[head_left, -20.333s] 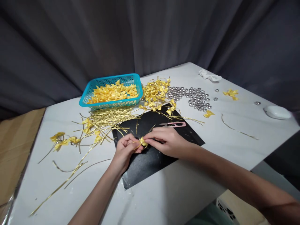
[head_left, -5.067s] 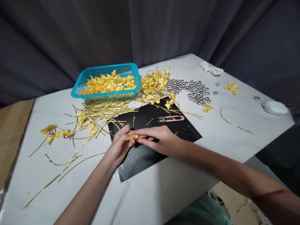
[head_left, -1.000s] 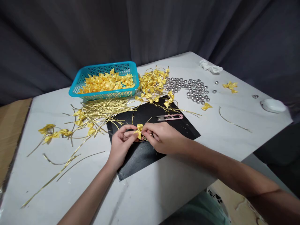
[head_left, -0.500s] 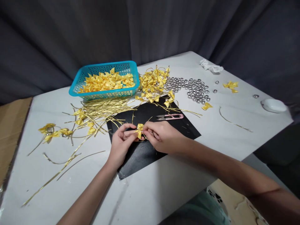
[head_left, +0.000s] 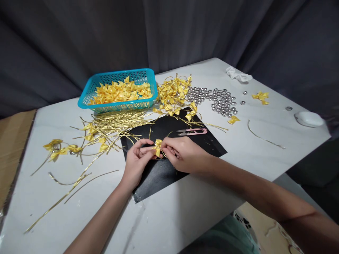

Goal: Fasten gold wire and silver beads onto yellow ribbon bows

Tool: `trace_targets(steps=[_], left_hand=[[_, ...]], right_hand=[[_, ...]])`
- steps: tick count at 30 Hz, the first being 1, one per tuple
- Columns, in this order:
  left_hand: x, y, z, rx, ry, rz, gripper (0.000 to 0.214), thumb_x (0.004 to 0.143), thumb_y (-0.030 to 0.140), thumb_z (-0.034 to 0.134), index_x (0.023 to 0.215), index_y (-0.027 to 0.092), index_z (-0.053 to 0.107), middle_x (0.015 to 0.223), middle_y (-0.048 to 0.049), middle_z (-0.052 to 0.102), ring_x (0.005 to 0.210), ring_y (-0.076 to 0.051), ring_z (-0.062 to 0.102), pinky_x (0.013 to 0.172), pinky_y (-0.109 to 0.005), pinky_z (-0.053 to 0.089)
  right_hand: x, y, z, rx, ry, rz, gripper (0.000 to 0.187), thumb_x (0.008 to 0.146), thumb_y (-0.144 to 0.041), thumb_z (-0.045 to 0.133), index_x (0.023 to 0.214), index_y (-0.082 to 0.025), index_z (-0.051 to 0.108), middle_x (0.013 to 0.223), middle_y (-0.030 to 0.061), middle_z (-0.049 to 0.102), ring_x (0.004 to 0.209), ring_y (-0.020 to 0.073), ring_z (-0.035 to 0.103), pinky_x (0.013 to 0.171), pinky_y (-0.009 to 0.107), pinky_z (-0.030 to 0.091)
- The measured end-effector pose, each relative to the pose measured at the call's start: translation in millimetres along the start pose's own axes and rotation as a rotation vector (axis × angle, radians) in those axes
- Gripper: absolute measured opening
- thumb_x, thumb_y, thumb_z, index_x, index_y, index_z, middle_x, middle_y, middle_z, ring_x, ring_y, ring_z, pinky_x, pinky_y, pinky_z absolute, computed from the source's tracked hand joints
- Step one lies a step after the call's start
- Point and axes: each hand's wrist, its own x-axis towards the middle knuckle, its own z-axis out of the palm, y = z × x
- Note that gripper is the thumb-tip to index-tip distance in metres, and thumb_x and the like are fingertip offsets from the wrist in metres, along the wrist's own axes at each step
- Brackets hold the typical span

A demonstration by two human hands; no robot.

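Observation:
A small yellow ribbon bow (head_left: 158, 147) is pinched by the fingers of my left hand (head_left: 137, 159) above a black mat (head_left: 156, 183). My right hand (head_left: 182, 153) is closed at the bow's right side, its thumb and forefinger on a thin gold cord (head_left: 163, 154) that runs by the bow; part of the cord is hidden by the fingers. Just beyond my right hand lie pink-handled thread snips (head_left: 192, 132) on the mat.
A blue basket (head_left: 118, 106) of yellow bows stands at the back left. Before it lies a heap of gold cords (head_left: 119, 121). Finished bows with cords (head_left: 173, 90) are piled beside silver beads (head_left: 224, 102). A white dish-like object (head_left: 309, 119) sits at the right edge.

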Motion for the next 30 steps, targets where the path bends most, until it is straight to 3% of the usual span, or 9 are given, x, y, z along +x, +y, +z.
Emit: trace_targets(steps=[10,21,30], left_hand=[[0.5,0.1,1.2,-0.017,0.021,0.013,0.036,0.065,0.020,0.069,0.094,0.017,0.048,0.062,0.0011,0.069,0.057,-0.013,0.066,0.059,-0.020,0.050],[1.6,-2.8,-1.7,-0.010,0.026,0.014,0.038,0.065,0.024,0.071,0.094,0.018,0.048,0.063,0.0009,0.068,0.060,-0.016,0.067,0.061,-0.023,0.051],[0.8,-0.8,0.5,-0.028,0.019,0.018,0.035,0.067,0.026,0.073,0.091,0.017,0.049,0.062,0.0015,0.068,0.056,-0.012,0.065,0.059,-0.019,0.050]], right_hand=[[1.1,0.6,-0.2,-0.011,-0.001,-0.035,0.014,0.081,-0.008,0.044,0.074,-0.015,0.055,0.055,-0.0038,0.044,0.049,0.0075,0.037,0.051,0.020,0.025],[0.1,3.0,3.5,0.001,0.040,-0.027,0.014,0.082,-0.009,0.044,0.076,-0.016,0.056,0.055,-0.0041,0.043,0.049,0.0080,0.036,0.052,0.020,0.025],[1.1,4.0,5.3,-0.002,0.042,-0.055,0.014,0.081,-0.008,0.044,0.075,-0.015,0.054,0.056,-0.0039,0.045,0.049,0.0075,0.037,0.053,0.019,0.027]])
